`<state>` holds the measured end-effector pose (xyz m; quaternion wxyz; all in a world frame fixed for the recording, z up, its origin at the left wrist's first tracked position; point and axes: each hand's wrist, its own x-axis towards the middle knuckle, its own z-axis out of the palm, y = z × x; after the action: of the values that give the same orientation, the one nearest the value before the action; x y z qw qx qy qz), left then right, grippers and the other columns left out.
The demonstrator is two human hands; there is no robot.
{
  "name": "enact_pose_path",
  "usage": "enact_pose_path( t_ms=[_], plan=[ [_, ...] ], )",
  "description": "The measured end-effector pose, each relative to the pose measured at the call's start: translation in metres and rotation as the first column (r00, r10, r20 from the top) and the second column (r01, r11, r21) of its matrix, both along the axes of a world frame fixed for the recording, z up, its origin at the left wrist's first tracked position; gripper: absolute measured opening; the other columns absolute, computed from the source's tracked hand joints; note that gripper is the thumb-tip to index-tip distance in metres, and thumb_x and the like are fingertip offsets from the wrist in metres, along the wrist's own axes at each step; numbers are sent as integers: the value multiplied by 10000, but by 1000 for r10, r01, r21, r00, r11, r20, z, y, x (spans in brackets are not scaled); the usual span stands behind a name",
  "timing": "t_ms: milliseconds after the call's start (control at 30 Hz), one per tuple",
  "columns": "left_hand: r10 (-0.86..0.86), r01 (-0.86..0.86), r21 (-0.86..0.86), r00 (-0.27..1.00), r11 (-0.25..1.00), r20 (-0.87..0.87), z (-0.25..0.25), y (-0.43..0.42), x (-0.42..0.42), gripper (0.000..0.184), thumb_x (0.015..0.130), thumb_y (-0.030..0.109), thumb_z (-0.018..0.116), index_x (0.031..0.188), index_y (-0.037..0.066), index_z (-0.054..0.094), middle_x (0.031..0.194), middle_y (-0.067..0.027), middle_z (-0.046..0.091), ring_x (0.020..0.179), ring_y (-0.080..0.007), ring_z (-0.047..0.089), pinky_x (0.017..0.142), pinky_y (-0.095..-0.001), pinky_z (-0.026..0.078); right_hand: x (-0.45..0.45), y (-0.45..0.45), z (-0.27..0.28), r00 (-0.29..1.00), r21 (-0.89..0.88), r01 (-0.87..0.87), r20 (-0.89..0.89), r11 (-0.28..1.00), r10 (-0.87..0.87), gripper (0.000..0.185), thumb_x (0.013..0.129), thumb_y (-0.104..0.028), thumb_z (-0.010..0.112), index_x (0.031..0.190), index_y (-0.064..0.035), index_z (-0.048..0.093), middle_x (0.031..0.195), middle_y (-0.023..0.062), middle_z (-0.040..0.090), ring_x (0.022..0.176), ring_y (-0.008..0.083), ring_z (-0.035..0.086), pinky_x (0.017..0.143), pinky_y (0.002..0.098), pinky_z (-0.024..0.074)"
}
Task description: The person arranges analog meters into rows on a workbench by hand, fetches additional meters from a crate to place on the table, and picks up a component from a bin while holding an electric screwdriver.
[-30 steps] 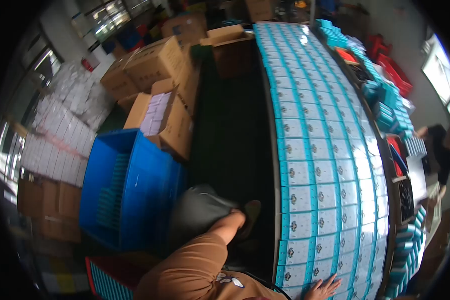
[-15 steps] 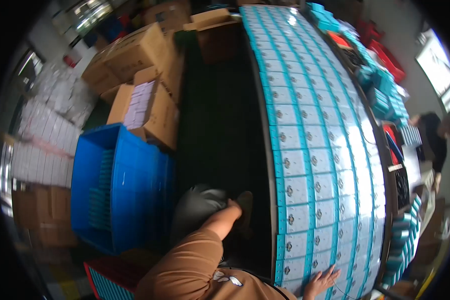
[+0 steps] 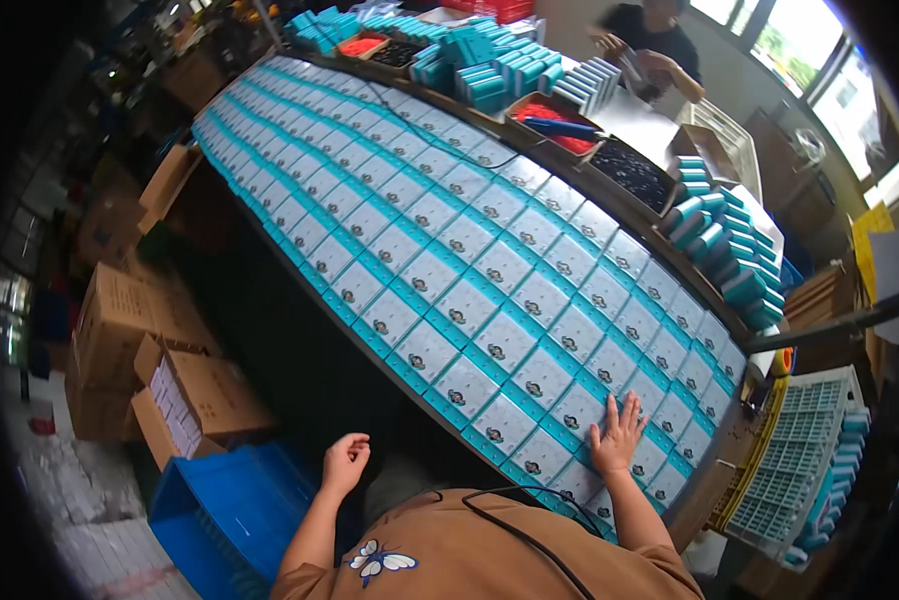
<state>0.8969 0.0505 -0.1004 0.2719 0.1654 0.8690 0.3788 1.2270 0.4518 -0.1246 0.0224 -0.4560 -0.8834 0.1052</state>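
Note:
Rows of flat white rectangular pieces (image 3: pixel 500 345), each with a turquoise strip and a small dark emblem, cover the long table. My right hand (image 3: pixel 618 437) lies palm down on several of them near the table's near right end, its fingers spread and nothing held. Off the table's near edge, above the dark floor, hangs my left hand (image 3: pixel 346 464). Its fingers are loosely curled in, and no object shows in them. A blue crate (image 3: pixel 232 505) stands just to the left of that hand.
Along the table's far side are turquoise stacks (image 3: pixel 490 85), a tray of red pieces (image 3: pixel 555 120) and a tray of black pieces (image 3: pixel 632 175). A co-worker (image 3: pixel 660 45) sits beyond. Cardboard boxes (image 3: pixel 135 325) stand left; a pale plastic crate (image 3: pixel 795 455) is at right.
My view has swung right, toward the table. My left hand has come away from beside my leg and is raised. My right hand still rests on the rows.

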Motion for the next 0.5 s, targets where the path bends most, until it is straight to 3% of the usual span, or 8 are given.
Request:
enact_pose_path(
  t_ms=[33, 67, 133, 233, 300, 367, 433, 500],
  plan=[
    [-26, 34, 97, 996, 995, -90, 22, 24, -15, 195, 855, 85, 670, 1041, 32, 693, 829, -61, 691, 720, -95, 639, 664, -239, 510, 0, 0, 1, 1000, -3, -1, 2, 1000, 1, 726, 821, -388, 632, 1472, -164, 404, 1603, 197, 176, 1489, 378, 124, 1178, 574, 35],
    [-117, 130, 70, 979, 989, -166, 46, 51, -36, 186, 857, 71, 659, 1037, 33, 688, 812, -44, 672, 712, -107, 626, 651, -246, 499, -1, 0, 1, 1000, -6, 2, 5, 1000, -2, 726, 826, -399, 631, 1474, -166, 399, 1603, 198, 177, 1489, 379, 122, 1177, 577, 34],
    [-197, 260, 261, 949, 930, -247, 87, 115, -76, 205, 853, 58, 653, 1056, 38, 675, 886, -63, 666, 759, -133, 631, 653, -257, 496, 1, -1, 0, 1000, -8, 1, 17, 1000, -1, 725, 835, -402, 626, 1479, -168, 389, 1605, 198, 167, 1490, 379, 119, 1176, 580, 31],
    [-415, 510, 266, 844, 818, -341, 139, 218, -136, 239, 854, 78, 659, 1088, 28, 664, 970, -111, 693, 897, -209, 675, 771, -324, 528, 1, -1, 0, 998, -47, 8, 59, 999, -5, 723, 847, -400, 628, 1485, -169, 376, 1608, 197, 150, 1491, 378, 115, 1174, 587, 39],
    [-512, 591, 384, 807, 710, -295, 143, 291, -176, 242, 870, 140, 655, 1089, 37, 668, 952, -100, 708, 861, -193, 676, 766, -319, 528, -3, 2, 6, 995, -82, 19, 102, 996, -11, 725, 853, -399, 635, 1487, -169, 369, 1609, 197, 141, 1492, 377, 112, 1172, 592, 51],
    [-616, 669, 333, 743, 665, -263, 147, 363, -210, 237, 887, 141, 640, 1096, 33, 673, 1010, -77, 706, 932, -160, 668, 808, -305, 521, -10, 5, 16, 988, -126, 38, 152, 991, -18, 729, 857, -400, 645, 1488, -168, 364, 1610, 196, 134, 1492, 376, 109, 1170, 596, 68],
    [-672, 725, 347, 686, 595, -280, 121, 434, -245, 241, 881, 162, 644, 1078, 27, 676, 951, -76, 703, 895, -150, 664, 804, -301, 524, -18, 8, 25, 980, -128, 86, 188, 988, -61, 726, 826, -345, 707, 1455, -160, 395, 1597, 196, 182, 1486, 371, 144, 1168, 596, 101],
    [-683, 741, 294, 671, 603, -290, 107, 499, -266, 228, 867, 161, 647, 1045, 21, 680, 898, -72, 705, 838, -147, 662, 767, -300, 528, -29, 6, 35, 969, -170, 163, 215, 972, -125, 719, 806, -312, 734, 1432, -156, 416, 1591, 193, 207, 1482, 366, 165, 1168, 594, 108]
  ],
)
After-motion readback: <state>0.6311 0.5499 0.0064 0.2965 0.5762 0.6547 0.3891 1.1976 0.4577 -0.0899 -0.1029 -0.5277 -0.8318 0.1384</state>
